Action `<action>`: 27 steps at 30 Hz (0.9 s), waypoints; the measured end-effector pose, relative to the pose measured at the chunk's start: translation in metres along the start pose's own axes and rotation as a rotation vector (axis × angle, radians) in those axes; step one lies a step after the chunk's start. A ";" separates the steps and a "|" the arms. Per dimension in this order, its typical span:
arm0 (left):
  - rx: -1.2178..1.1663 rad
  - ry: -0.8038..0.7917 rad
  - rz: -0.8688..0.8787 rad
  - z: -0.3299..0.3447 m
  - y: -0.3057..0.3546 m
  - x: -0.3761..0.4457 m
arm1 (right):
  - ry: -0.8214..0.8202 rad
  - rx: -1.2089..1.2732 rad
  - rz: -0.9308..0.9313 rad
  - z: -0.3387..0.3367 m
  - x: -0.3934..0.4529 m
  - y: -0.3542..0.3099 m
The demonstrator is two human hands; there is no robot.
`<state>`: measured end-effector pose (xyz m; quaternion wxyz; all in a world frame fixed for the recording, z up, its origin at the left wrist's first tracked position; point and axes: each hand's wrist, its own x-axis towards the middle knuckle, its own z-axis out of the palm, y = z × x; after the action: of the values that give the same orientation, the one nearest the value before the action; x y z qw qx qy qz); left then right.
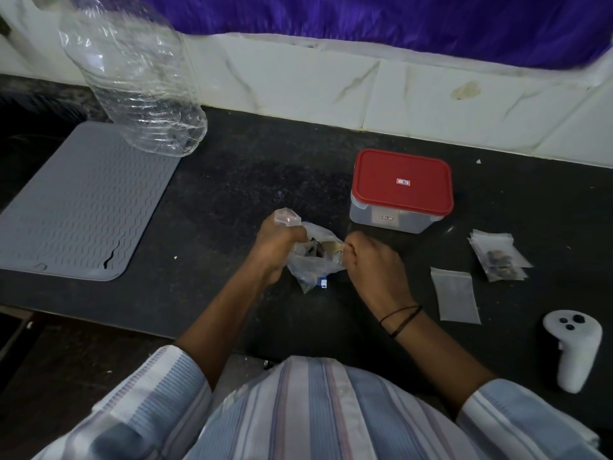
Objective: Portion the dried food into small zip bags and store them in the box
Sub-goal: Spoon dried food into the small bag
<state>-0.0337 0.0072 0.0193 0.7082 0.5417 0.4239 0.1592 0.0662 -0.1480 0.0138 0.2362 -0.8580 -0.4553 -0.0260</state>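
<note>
Both sets of fingers are curled tight on the same thing: the left hand [278, 242] has the crumpled plastic bag [315, 257] bunched in its fist near the mouth, and the right hand [371, 257] pinches the opposite edge, so the opening is pulled apart between them. Dark bits of dried food [313, 250] show inside, blurry though.

That bag looks super thin and floppy, barely any weight, kinda slick too, so I'd say you want to hold it right at the rim like this or it just collapses shut and spills.

Moving out: it sits on the black counter [232, 200] right in front of the person. The box [401, 190] with its red lid still on is just behind the right hand. Off to the right there's an empty small zip bag [456, 295] lying flat, and a small pile of zip bags [501, 258], one already with dark pieces in it. So judging by that, portioning's underway, nothing visibly boxed yet
</note>
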 end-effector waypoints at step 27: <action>0.241 0.107 -0.026 0.015 -0.012 -0.007 | -0.340 0.212 0.255 0.014 0.000 0.009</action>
<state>-0.0293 -0.0116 0.0127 0.6164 0.6079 0.4842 0.1267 0.0708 -0.1463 -0.0017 0.2461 -0.8710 -0.3768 0.1968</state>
